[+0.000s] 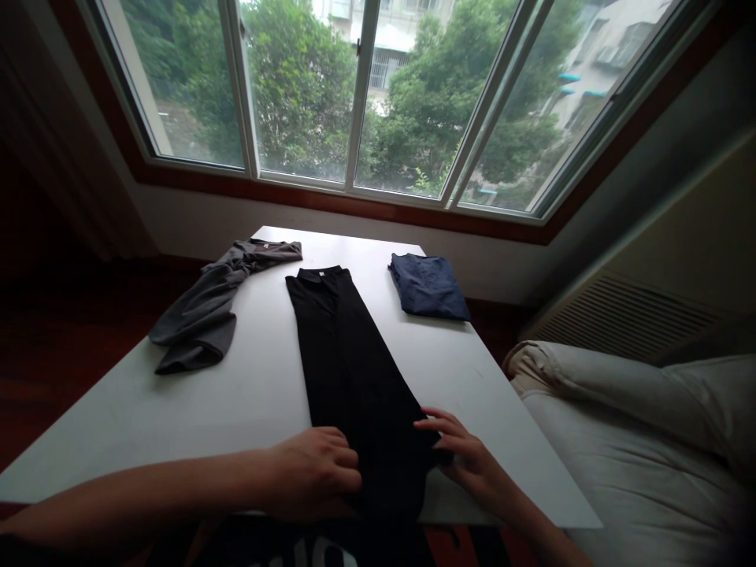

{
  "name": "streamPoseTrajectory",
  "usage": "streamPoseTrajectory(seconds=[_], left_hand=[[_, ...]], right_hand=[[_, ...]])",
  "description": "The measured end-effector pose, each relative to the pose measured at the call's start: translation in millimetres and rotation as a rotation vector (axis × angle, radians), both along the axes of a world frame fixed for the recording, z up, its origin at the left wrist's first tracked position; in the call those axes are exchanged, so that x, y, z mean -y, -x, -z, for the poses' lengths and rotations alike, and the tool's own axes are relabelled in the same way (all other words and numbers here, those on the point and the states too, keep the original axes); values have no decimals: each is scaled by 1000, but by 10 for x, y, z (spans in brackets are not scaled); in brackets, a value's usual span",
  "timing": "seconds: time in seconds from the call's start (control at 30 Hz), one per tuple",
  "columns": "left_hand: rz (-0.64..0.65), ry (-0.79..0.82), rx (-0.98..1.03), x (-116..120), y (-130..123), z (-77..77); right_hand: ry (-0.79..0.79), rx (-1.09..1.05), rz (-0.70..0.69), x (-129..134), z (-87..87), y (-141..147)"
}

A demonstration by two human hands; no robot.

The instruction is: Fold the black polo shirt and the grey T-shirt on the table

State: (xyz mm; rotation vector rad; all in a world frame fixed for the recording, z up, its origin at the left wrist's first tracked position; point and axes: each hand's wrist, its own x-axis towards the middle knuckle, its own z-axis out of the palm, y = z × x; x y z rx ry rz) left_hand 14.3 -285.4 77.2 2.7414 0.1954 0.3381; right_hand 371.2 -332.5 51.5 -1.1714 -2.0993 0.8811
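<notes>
A black garment (348, 354) lies lengthwise down the middle of the white table, folded into a long narrow strip. Its far end has a collar-like band with a small white label; I cannot tell for sure whether it is a shirt. My left hand (319, 472) is closed at the near left edge of the cloth, fingers curled, their tips partly hidden. On the near right edge, my right hand (464, 457) has a bit of the black fabric between thumb and fingers. The garment's near end hangs at the table's front edge.
The white table (253, 409) stands below a wide window. A crumpled grey garment (206, 311) lies at its left, and a folded dark blue garment (428, 285) at the back right. A pale padded seat (620, 441) adjoins the right side.
</notes>
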Motion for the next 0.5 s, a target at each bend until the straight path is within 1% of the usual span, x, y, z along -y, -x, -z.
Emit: streamPoseTrajectory(seconds=[0.07,0.17,0.23,0.3,0.37,0.4,0.43,0.5], left_hand=[[-20,87,39,-37,26,-154],[5,246,61,-56,104,-469],[75,437,63,-37,144,-679],[166,673,70,-20,145,-839],[225,879,87,-38,111,-921],[225,956,101,-65,89,-929],[202,1014,125,-107,70,-919],[77,1055,215,-236,61,-851]], right_hand=[[57,-46,11,-21,-107,13],[81,-91,-14,-27,-349,25],[132,-168,-93,-20,-541,23],[234,-264,-212,-36,-716,10],[331,-344,-320,-116,-841,-10],[359,-371,-344,-189,-880,-19],[369,-387,-337,-287,-902,-23],[341,-414,-240,-558,-908,0]])
